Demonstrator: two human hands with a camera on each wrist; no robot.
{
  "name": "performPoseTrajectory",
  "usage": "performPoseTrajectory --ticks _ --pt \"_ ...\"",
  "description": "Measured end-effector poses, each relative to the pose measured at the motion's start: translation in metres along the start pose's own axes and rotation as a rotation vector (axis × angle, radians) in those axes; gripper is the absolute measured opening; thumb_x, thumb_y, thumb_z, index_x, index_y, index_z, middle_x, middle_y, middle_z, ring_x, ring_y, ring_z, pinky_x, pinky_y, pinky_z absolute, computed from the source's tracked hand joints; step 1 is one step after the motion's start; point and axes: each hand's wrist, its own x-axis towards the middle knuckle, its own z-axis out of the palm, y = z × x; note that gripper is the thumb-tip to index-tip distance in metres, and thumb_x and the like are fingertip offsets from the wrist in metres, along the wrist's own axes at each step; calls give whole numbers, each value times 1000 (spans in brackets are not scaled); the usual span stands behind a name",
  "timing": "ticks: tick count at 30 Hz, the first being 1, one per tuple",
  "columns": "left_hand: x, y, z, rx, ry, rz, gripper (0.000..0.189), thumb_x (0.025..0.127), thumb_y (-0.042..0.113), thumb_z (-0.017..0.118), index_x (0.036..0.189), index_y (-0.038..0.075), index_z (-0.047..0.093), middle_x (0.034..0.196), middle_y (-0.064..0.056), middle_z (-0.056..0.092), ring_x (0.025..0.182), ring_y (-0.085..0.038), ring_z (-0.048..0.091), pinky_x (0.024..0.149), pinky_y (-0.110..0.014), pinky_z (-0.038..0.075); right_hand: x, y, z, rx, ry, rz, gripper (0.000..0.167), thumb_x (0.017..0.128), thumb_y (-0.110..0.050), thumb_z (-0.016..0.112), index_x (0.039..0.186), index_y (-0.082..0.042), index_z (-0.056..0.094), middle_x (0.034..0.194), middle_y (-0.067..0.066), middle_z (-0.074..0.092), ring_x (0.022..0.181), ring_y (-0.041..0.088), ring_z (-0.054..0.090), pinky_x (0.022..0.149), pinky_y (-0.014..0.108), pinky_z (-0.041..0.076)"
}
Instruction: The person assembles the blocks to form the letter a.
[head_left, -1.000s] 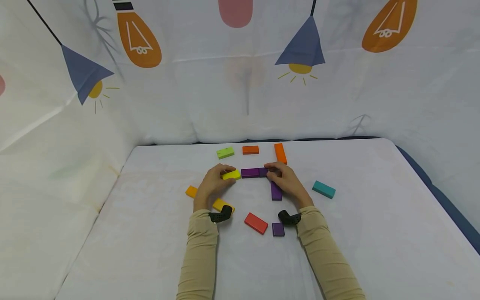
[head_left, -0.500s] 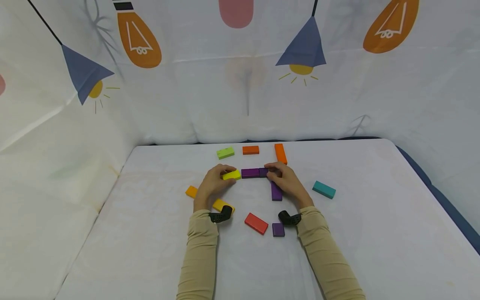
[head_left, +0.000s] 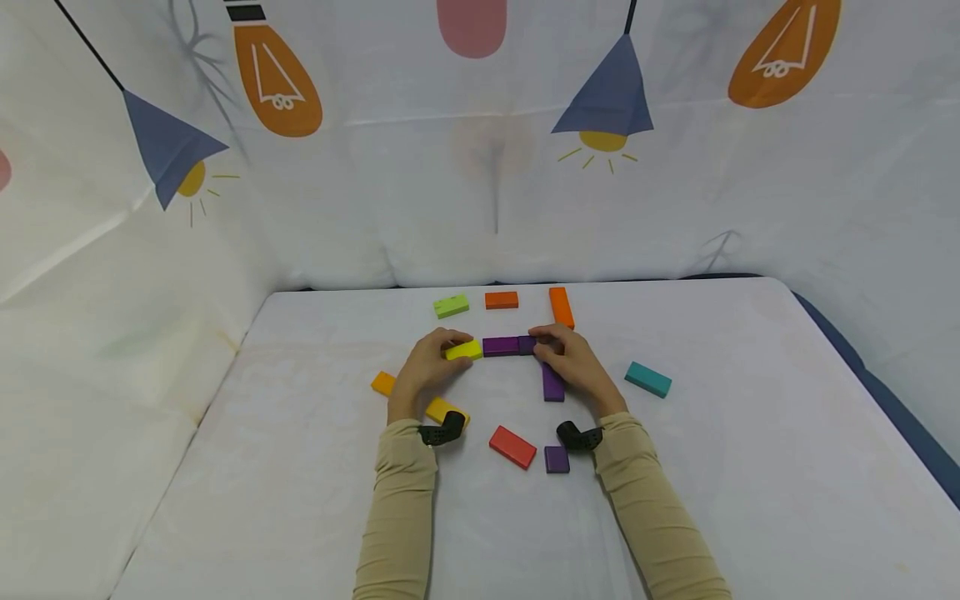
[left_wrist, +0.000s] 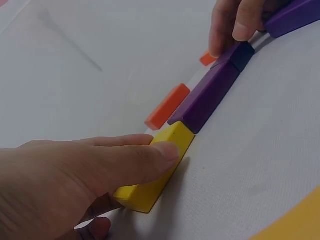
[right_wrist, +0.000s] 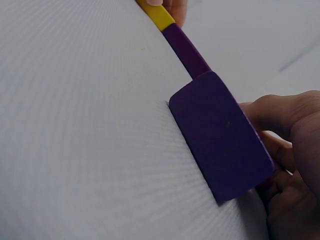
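Observation:
My left hand (head_left: 423,371) pinches a yellow block (head_left: 462,350) between thumb and fingers, flat on the white table. In the left wrist view, the yellow block's far end meets a purple block (left_wrist: 207,97). Against that purple block's right end sits a short dark purple block (head_left: 527,345), which the fingertips of my right hand (head_left: 576,368) pinch. Another purple block (head_left: 553,385) lies just below, beside the right palm. It looms large in the right wrist view and hides part of the right fingers.
Behind the row lie a lime block (head_left: 451,306) and two orange blocks, one flat (head_left: 502,300), one angled (head_left: 561,307). A teal block (head_left: 648,379) is at right. Nearer are a red block (head_left: 512,447), a small purple block (head_left: 557,459) and two amber blocks (head_left: 447,411) by the left wrist.

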Motion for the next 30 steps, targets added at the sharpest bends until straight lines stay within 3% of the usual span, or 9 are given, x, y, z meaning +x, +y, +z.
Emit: performPoseTrajectory --ticks 8,30 --pt "-1 1 1 18 17 23 34 87 22 68 121 23 63 123 1 58 112 -22 51 103 -40 41 0 -2 -1 2 3 -13 32 95 -17 56 126 -12 57 125 10 58 102 24 53 91 39 45" --pt "-2 2 1 -30 9 -21 34 87 23 68 120 25 62 123 2 58 113 -22 50 104 -41 40 0 -2 -1 -14 0 10 32 95 -19 56 127 -13 57 125 10 58 100 25 52 89 38 44"
